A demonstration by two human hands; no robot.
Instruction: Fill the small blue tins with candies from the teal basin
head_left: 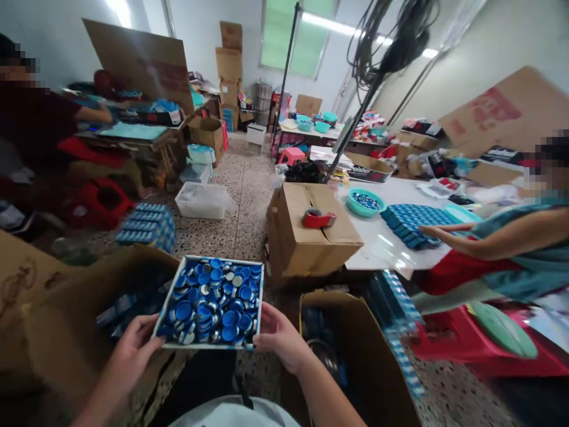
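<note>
A shallow square tray with a pale rim is held out in front of my body. Loose round caps, some showing blue insides and some silvery, are heaped inside it. My left hand grips the tray's near left corner, thumb along the rim. On the right side my right hand is closed round the near edge, thumb on the rim. The fingers beneath the tray are hidden.
Open cardboard boxes stand low on both sides of me. Ahead, a closed carton carries a red tape dispenser. At the right, a co-worker handles stacked blue boxes on a white table. Another person sits left.
</note>
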